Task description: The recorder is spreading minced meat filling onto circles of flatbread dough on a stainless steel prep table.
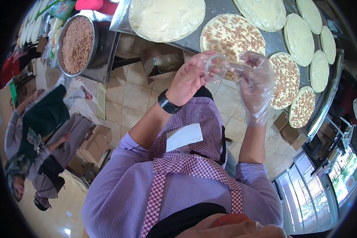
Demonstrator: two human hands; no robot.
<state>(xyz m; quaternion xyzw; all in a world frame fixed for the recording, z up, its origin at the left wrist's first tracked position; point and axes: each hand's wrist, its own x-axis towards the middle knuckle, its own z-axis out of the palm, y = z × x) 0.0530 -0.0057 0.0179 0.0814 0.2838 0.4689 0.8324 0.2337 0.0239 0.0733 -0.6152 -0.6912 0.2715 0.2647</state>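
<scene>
My left hand (188,77), bare with a dark watch on the wrist, grips a small clear plastic cup (215,68) between thumb and fingers. Beside it my right hand (256,81) wears a loose clear plastic glove. Its fingers are curled, and what they hold, if anything, is hidden by the shiny film. Both hands are over the near edge of a round flat dough (231,33) coated with pale cream and strewn with brown crumbs. More crumb-strewn rounds, a dough (285,81) and a smaller dough (302,107), lie to the right.
A metal table (271,43) bears these rounds and several plain cream-coated ones (166,20). At left stands a metal bowl (92,51) of brown crumbs (76,45). An open cardboard box (160,61) is below the table. Two people (39,131) are at the far left, near more boxes (96,144).
</scene>
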